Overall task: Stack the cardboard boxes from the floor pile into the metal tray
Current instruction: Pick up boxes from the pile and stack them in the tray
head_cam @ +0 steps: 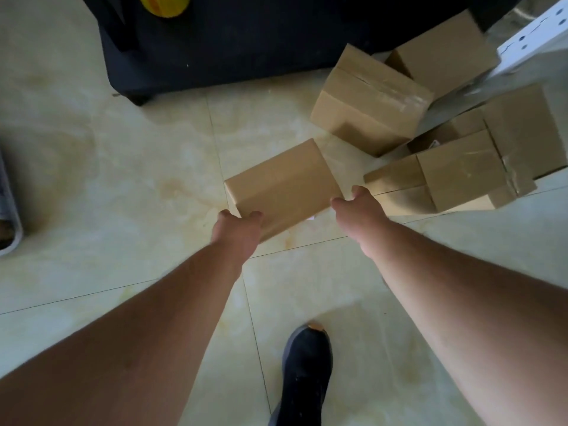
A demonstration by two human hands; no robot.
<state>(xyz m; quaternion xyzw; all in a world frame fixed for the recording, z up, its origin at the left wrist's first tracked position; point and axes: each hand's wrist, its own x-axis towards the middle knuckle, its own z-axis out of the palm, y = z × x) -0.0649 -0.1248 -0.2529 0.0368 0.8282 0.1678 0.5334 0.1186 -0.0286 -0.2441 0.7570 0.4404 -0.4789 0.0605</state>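
A plain cardboard box (282, 187) is held between both hands above the tiled floor. My left hand (236, 230) grips its near left corner, fingers curled under and thumb on top. My right hand (358, 207) grips its right edge, fingertips hidden behind the box. The floor pile (461, 170) of several more cardboard boxes lies to the right and behind, one taped box (372, 101) tilted on its edge. No metal tray is plainly visible; a grey curved rim (10, 216) shows at the left edge.
A large black case (230, 41) stands at the back with a yellow object (164, 4) on it. A white perforated metal bracket (528, 38) is at the top right. My black shoe (307, 373) is on the pale floor tiles below.
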